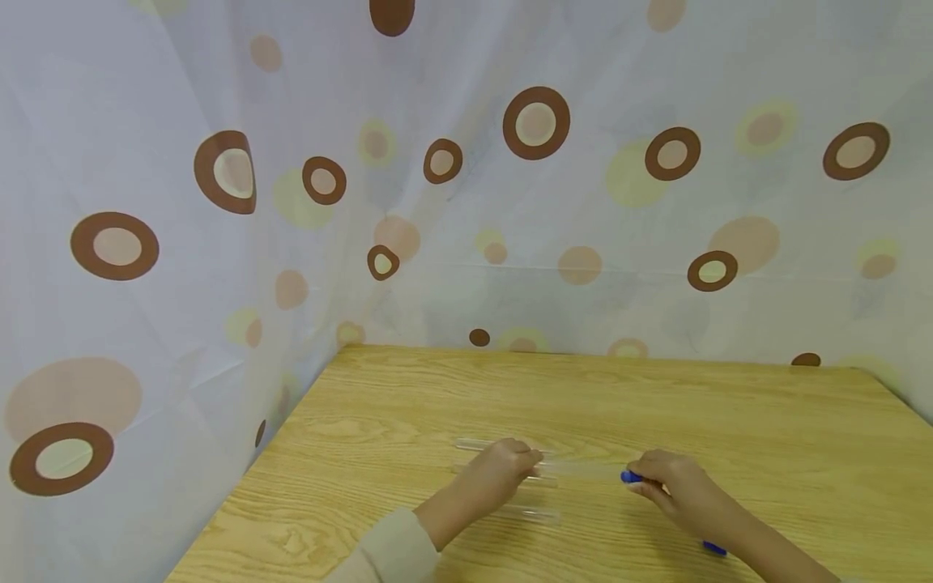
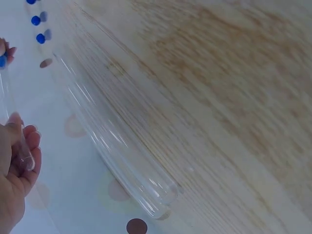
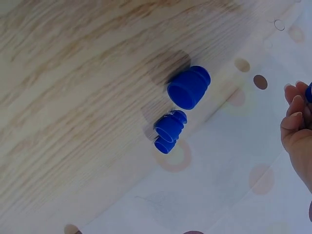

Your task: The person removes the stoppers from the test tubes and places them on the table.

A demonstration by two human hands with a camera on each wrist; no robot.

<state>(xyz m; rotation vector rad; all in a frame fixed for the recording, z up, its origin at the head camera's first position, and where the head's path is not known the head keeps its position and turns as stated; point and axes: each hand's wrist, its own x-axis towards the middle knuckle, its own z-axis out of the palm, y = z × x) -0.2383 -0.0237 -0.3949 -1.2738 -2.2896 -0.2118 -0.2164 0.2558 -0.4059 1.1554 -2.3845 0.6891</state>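
Observation:
My left hand grips a clear test tube near its rounded end, over the middle of the table. The tube's other end points right, towards a blue cap pinched between the thumb and fingers of my right hand. In the left wrist view the cap sits right at the tube's mouth. Several more clear test tubes lie side by side under and around my left hand. On the wood near my right forearm stand loose blue caps, most of them hidden by that arm in the head view.
The wood-grain table runs back to a pale curtain printed with brown, pink and yellow circles. This cloth also hangs along the left side. One blue cap shows at the lower edge of my right forearm.

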